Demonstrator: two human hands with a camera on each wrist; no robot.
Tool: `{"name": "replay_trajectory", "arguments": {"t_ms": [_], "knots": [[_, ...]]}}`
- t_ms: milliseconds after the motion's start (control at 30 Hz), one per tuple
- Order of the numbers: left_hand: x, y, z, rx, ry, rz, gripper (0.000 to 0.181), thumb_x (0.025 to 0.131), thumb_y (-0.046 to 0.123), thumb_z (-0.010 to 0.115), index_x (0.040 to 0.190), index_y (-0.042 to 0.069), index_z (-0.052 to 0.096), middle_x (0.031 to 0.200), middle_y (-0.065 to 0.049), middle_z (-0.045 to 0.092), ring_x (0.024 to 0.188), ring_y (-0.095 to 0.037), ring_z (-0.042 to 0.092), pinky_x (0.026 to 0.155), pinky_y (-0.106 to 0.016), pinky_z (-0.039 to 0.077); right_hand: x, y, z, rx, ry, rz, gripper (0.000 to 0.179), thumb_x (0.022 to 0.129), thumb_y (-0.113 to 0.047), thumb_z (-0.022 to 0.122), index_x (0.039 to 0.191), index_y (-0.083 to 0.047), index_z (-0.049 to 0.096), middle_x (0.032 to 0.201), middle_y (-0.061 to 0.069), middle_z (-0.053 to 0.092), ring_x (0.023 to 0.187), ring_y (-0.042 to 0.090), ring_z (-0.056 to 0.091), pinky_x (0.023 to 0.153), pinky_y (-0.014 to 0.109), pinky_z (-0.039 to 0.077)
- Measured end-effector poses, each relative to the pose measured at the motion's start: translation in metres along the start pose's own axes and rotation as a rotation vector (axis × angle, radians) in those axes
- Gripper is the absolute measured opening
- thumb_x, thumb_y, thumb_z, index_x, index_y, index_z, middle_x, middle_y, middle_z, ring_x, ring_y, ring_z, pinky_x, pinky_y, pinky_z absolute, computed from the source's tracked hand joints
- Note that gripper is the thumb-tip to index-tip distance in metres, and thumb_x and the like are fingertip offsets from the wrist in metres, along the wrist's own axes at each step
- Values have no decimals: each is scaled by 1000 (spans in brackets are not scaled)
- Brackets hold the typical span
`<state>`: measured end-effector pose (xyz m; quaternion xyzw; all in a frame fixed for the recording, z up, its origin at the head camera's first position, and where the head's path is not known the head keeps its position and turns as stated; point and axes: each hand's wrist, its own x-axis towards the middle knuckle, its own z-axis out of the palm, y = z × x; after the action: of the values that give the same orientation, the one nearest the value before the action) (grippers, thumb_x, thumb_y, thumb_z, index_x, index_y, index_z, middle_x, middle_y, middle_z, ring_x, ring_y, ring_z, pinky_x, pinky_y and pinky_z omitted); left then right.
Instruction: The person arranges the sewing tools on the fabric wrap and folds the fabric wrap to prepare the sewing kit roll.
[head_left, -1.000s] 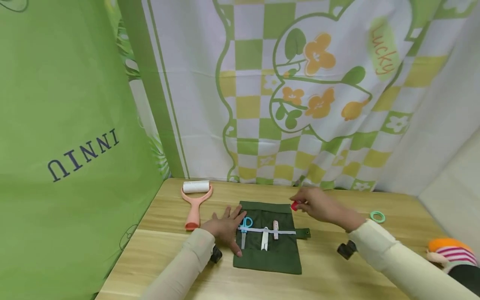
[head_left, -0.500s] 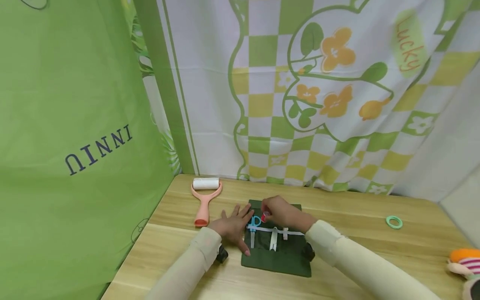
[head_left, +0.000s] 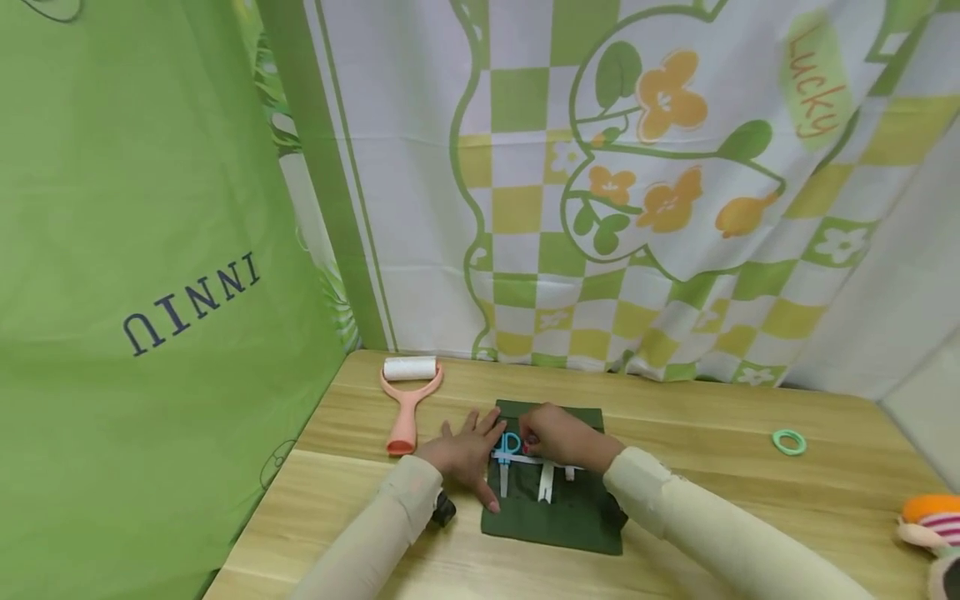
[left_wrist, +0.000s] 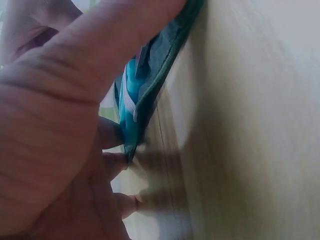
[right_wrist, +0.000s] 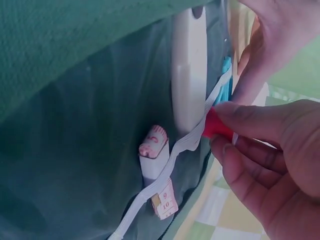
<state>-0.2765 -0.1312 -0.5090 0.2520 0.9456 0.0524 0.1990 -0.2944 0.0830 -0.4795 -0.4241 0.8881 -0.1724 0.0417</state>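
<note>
Small red item (right_wrist: 218, 125), lower centre of the head view, at the white band (right_wrist: 188, 142) of a dark green pouch (head_left: 551, 532). We see the right hand's (head_left: 558, 435) grip pinch it. Left hand (head_left: 463, 457): grip loose, fingers spread over the pouch's left edge, beside blue scissors (head_left: 503, 458). Pink roller (head_left: 406, 410) on the surface (head_left: 690, 433), further left.

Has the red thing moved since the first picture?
Yes, in the head view the red thing went left over the cloth, towards the scissors.

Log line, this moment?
left hand: on green fabric organizer | right hand: pinches red item at white elastic | under elastic: blue scissors, tape measure
</note>
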Motion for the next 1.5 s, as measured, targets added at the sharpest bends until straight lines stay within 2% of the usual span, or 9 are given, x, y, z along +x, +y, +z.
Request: {"name": "replay_trajectory", "arguments": {"t_ms": [200,433,600,733,833,933,1167,1333,1500], "knots": [[-4,1,-3,-15,2,2,136,61,68,84,163,21,7,171,-2,-8,158,-37,-1,111,-79,15,3,-1,-3,41,-31,6,13,88,0,71,78,-7,68,68,0,62,57,3,40,56,21,35],[-3,2,-2,-15,5,-2,136,62,68,84,163,21,8,171,-2,-8,158,-37,-1,111,-79,16,3,3,-7,153,-97,46,9,92,-6,71,83,-8,73,74,-1,70,57,0,52,55,20,45],[-4,3,-2,-9,5,-11,136,61,69,83,163,22,7,171,-1,-8,158,-37,-1,112,-78,16,4,16,-7,268,-131,74,10,95,-9,67,92,-7,77,73,4,73,52,5,58,54,22,50],[-6,4,-2,-4,1,-15,136,60,69,84,163,21,9,171,-1,-7,158,-37,0,112,-77,17,5,29,-1,344,-125,116,13,96,-13,67,96,-7,79,78,5,76,56,9,65,56,23,53],[-8,4,-3,-5,-2,-19,136,60,68,85,163,20,11,172,-2,-5,158,-37,1,112,-77,18,6,34,4,347,-98,120,13,95,-15,69,95,-9,80,83,2,77,63,4,63,60,22,53],[-9,5,-4,-3,-5,-23,135,61,68,85,163,20,11,172,-2,-5,158,-37,2,111,-77,18,8,35,6,339,-79,118,13,94,-16,70,93,-10,81,81,1,77,61,1,58,59,21,50],[-7,6,-5,1,-2,-24,135,61,67,85,163,21,10,171,-2,-6,158,-38,1,111,-78,18,10,32,7,357,-74,168,11,92,-13,72,85,-9,80,72,2,74,54,6,60,54,23,51],[-6,6,-4,4,3,-26,135,60,67,85,163,21,10,171,-1,-6,158,-37,1,111,-78,19,10,32,9,321,-79,162,13,92,-16,73,80,-11,79,70,3,73,54,6,59,54,23,50],[-7,6,-5,5,4,-20,135,60,69,84,163,21,10,172,-1,-6,158,-37,1,111,-78,19,7,25,8,162,19,87,12,92,-19,73,81,-16,75,72,-5,69,57,-1,53,58,21,48]]}}
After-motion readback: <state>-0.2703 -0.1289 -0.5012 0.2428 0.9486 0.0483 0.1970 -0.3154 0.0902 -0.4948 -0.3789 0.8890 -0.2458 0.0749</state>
